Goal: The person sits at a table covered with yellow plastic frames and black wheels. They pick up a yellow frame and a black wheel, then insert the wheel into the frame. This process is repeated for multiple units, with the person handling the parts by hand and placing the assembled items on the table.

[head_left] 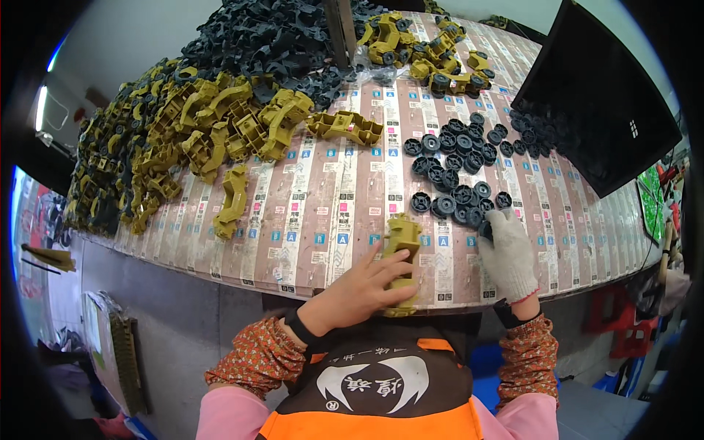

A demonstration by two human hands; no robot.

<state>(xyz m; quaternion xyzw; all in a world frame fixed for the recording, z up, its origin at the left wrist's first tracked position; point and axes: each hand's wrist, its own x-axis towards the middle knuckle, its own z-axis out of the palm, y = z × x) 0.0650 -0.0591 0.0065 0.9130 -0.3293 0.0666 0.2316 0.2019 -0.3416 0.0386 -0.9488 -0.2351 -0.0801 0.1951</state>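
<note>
My left hand [364, 287] is bare and grips an olive-yellow plastic toy-car body [402, 249] at the near edge of the table. My right hand [508, 255] wears a white knit glove and reaches into the near side of a cluster of small black plastic wheels [458, 172]; its fingertips pinch one black wheel [485, 230]. The two hands sit about a hand's width apart.
A big heap of olive-yellow bodies [198, 132] covers the table's left, dark grey parts [271, 37] pile up behind it, and assembled yellow pieces [425, 48] lie far back. A black tray [598, 95] leans at the right. The tabletop [315, 213] is lined with printed cardboard.
</note>
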